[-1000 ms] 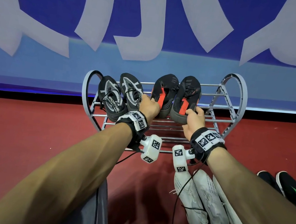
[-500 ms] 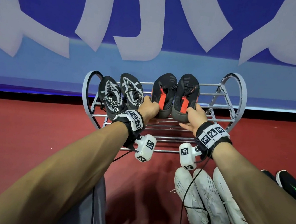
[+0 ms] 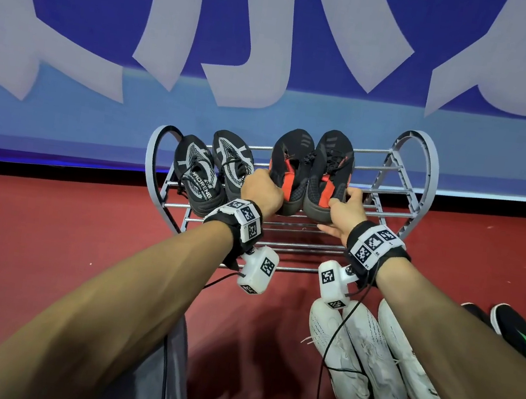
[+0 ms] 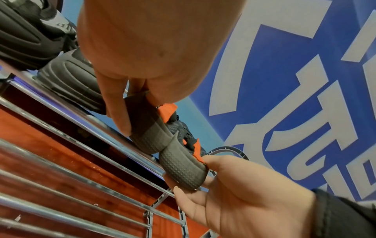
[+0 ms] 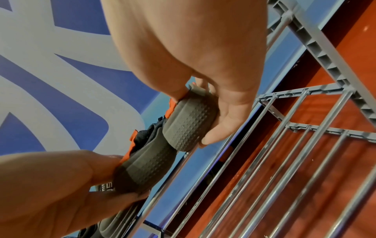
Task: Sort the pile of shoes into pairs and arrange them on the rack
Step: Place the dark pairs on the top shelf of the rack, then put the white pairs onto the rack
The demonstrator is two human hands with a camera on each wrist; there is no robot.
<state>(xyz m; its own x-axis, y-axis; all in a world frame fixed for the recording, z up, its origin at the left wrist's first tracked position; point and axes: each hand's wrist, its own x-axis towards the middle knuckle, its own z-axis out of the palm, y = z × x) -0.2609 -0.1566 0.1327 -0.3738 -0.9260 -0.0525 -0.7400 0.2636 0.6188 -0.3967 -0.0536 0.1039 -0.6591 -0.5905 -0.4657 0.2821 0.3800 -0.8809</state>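
The grey metal shoe rack [image 3: 418,189] stands against the wall. A black pair with white pattern [image 3: 198,175] sits at the left of its top shelf. Beside it stands a black pair with red tongues, toes to the wall. My left hand [image 3: 264,191] grips the heel of the left black and red shoe [image 3: 288,159], with the fingers [image 4: 119,116] curled round the dimpled grey heel [image 4: 149,133]. My right hand [image 3: 344,206] grips the heel of the right black and red shoe [image 3: 332,161], cupping the heel [image 5: 189,125] from below.
Three white shoes [image 3: 365,353] lie on the red floor below my right arm. Black shoes with green marks [image 3: 519,337] lie at the far right. A blue and white banner wall [image 3: 274,50] backs the rack. The lower rack bars [image 3: 298,247] hold nothing.
Both hands have eased the black and red pair slightly farther back on the top shelf. Each hand keeps its hold on a heel.
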